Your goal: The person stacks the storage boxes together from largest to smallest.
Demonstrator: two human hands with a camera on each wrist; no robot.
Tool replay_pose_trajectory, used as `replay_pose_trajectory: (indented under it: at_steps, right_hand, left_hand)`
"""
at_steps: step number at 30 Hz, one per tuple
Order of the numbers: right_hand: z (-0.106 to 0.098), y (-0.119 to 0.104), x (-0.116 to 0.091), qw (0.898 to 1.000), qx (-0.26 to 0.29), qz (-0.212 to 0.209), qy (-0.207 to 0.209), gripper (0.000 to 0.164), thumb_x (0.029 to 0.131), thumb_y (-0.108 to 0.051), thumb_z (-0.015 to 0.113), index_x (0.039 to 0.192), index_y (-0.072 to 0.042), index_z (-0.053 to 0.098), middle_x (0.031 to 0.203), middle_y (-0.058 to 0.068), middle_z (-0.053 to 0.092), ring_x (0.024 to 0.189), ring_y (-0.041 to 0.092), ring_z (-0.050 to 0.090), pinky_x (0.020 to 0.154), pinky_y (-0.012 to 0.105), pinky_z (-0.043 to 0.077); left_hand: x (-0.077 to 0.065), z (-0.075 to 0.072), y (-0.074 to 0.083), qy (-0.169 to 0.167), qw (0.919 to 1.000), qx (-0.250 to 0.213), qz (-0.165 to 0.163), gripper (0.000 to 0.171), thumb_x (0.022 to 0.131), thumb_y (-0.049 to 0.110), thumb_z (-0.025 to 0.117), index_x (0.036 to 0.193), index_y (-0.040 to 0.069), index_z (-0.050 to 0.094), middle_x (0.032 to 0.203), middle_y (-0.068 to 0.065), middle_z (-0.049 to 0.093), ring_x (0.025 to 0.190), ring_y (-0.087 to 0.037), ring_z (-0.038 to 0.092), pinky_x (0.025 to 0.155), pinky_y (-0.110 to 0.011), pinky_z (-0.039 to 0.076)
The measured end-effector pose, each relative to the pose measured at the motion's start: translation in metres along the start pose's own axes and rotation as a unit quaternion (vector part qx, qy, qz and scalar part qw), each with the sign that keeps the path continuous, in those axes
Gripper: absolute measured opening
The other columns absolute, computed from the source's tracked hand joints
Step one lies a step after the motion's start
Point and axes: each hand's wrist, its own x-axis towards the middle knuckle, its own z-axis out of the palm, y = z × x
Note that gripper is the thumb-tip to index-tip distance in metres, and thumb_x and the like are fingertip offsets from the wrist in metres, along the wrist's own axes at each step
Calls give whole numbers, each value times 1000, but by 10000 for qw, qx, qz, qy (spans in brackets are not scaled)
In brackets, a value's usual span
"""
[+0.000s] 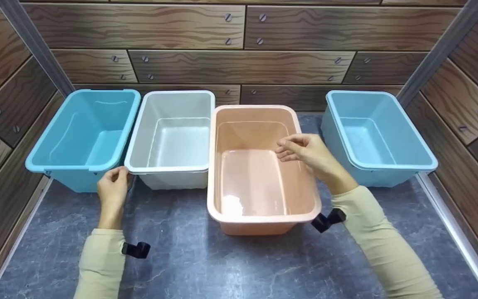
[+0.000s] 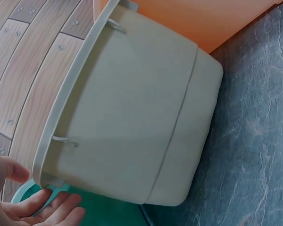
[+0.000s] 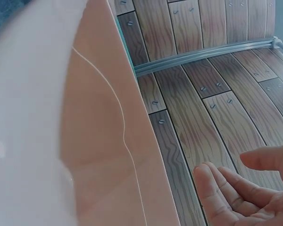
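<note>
My left hand (image 1: 113, 187) is at the near left corner of the white bin (image 1: 170, 169), its fingertips right by the rim. In the left wrist view, the thumb and loosely bent fingers (image 2: 61, 207) stand apart around that corner. My right hand (image 1: 303, 151) hangs over the right side of the orange bin (image 1: 264, 218), fingers relaxed and holding nothing. In the right wrist view, a gap separates its thumb from its fingers (image 3: 210, 190). Neither the white bin nor the orange bin has anything visible inside.
A turquoise bin (image 1: 35, 166) stands left of the white one, its rim close to it. Farther right is a light blue bin (image 1: 388, 168). All stand on a dark marbled surface (image 1: 172, 261), with wood-patterned walls (image 1: 189, 27) behind and at both sides.
</note>
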Motion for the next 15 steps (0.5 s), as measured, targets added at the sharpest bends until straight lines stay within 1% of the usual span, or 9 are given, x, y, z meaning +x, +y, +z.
replay_pose_trajectory:
  at_steps: [6,8,10,12,14,15]
  right_hand:
    - [3,-5,2,9999,-90,-81,-70,26,96,-6,53,109,17,58,74,-10,70,70,5,68,72,20,60]
    - [5,-7,2,9999,-92,-90,-104,27,96,-6,53,109,18,57,74,-10,70,70,4,68,72,20,60]
    - [6,-9,3,9999,-73,-89,-121,28,96,-6,53,109,18,56,73,-9,69,69,4,68,71,20,60]
    - [8,-11,4,9999,-52,-69,-133,27,95,-6,53,108,19,56,72,-9,69,68,4,68,71,20,60]
    - [10,-12,6,9998,-80,-54,-152,28,96,-6,53,108,19,56,72,-9,69,68,4,68,71,19,60]
    - [11,-12,7,9998,-103,-45,-154,28,96,-6,53,109,19,56,72,-9,68,68,4,68,71,19,60]
  left_hand:
    - [3,7,0,53,10000,39,3,44,97,22,47,128,-8,56,119,-27,62,80,-4,55,61,-2,41]
    - [4,9,1,48,10000,12,-4,45,97,22,47,129,-9,55,120,-29,61,86,-11,59,62,-2,40]
    - [5,10,1,-22,10000,-21,-30,47,97,21,46,131,-10,52,122,-30,61,96,-20,61,63,-3,40]
    - [5,11,2,-86,9999,-51,-53,49,97,21,45,133,-10,50,125,-31,59,107,-28,59,67,-6,40]
    - [6,11,3,-129,9999,-34,-72,49,97,22,44,134,-10,49,127,-30,59,109,-30,58,69,-9,39]
    - [6,12,3,-115,9999,-14,-69,49,96,21,44,133,-10,50,126,-30,59,107,-28,58,68,-9,39]
